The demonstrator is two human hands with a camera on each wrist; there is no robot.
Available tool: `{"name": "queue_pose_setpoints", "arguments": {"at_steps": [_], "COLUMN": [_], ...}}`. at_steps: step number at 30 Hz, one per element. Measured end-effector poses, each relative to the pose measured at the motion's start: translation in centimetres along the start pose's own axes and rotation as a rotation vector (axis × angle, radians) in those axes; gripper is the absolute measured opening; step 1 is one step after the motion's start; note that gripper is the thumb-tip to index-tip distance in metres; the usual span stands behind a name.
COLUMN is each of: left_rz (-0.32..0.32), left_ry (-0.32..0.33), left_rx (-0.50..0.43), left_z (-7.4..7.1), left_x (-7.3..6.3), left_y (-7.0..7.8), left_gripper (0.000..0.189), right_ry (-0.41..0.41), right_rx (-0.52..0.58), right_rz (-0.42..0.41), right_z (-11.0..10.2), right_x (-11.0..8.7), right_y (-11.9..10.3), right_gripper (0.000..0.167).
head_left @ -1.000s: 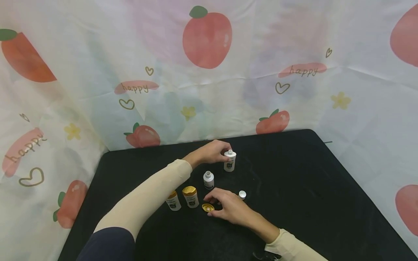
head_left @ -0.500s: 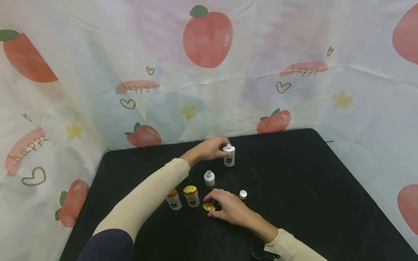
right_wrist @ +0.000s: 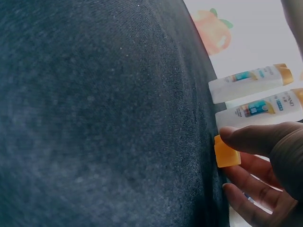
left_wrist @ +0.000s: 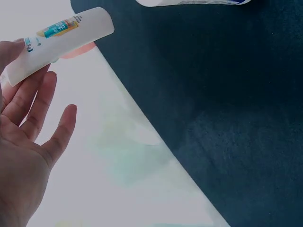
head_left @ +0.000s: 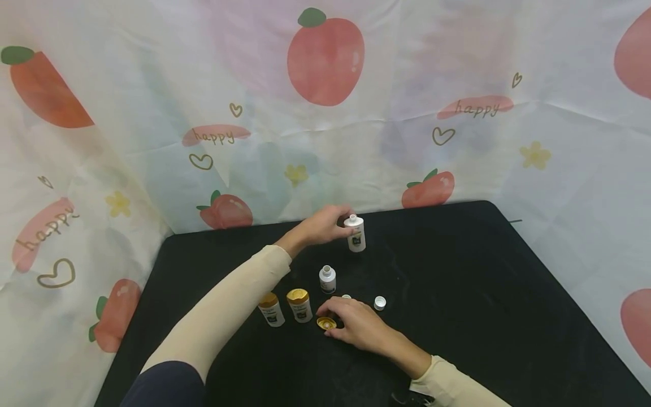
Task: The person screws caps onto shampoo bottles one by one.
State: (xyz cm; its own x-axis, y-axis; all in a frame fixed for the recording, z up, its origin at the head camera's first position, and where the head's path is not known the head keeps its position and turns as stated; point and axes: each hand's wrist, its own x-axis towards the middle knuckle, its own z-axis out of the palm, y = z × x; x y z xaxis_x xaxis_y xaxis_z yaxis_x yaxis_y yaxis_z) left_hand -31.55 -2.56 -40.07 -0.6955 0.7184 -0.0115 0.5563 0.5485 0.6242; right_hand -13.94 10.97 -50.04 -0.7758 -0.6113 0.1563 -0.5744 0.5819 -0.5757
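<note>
Near the table's far edge, my left hand [head_left: 325,223] holds a white bottle [head_left: 355,235] with a bare, uncapped neck. In the left wrist view, the thumb and the first fingers pinch that bottle [left_wrist: 66,40] while the little finger stands away. My right hand [head_left: 361,323] is low at the table, thumb and fingertips at opposite sides of a yellow flip-top cap [head_left: 326,323]. The right wrist view shows the thumb pressed against the cap [right_wrist: 226,152] and a finger on its other side. A second uncapped white bottle [head_left: 328,279] stands just beyond this hand.
Two white bottles with gold caps stand left of my right hand, one [head_left: 299,306] fully visible, the other [head_left: 272,310] partly behind my left sleeve. A small white cap [head_left: 380,303] lies right of my right hand, on the black table [head_left: 483,294]. A printed cloth [head_left: 325,147] hangs behind.
My left hand has carried the uncapped bottle away toward the table's far edge. My right hand keeps its place at the yellow cap.
</note>
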Motion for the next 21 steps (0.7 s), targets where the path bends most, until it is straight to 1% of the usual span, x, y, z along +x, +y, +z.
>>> {"name": "queue_pose_setpoints", "arguments": {"at_steps": [5,12,16,21], "left_rz": [-0.004,0.033,0.045,0.025], "left_ry": [0.056,0.150,0.200,0.271], "left_rx": [-0.016,-0.103,-0.153,-0.194], "left_z": [-0.6,-1.8,-2.5,-3.3], "left_x": [-0.6,-1.7,-2.8,-4.2], "left_y": [-0.1,0.0,0.2,0.5], "left_gripper": [0.023,0.020,0.024,0.029], "right_ry": [0.011,0.026,0.032,0.049], "right_rx": [-0.025,-0.032,-0.041,-0.007], "right_rz": [0.002,-0.001,-0.008,-0.038], "right_z": [0.1,0.0,-0.1,-0.7], "right_x": [0.1,0.1,0.0,-0.1], "right_y": [0.2,0.3,0.2,0.3], "right_gripper": [0.031,0.032,0.032,0.033]}}
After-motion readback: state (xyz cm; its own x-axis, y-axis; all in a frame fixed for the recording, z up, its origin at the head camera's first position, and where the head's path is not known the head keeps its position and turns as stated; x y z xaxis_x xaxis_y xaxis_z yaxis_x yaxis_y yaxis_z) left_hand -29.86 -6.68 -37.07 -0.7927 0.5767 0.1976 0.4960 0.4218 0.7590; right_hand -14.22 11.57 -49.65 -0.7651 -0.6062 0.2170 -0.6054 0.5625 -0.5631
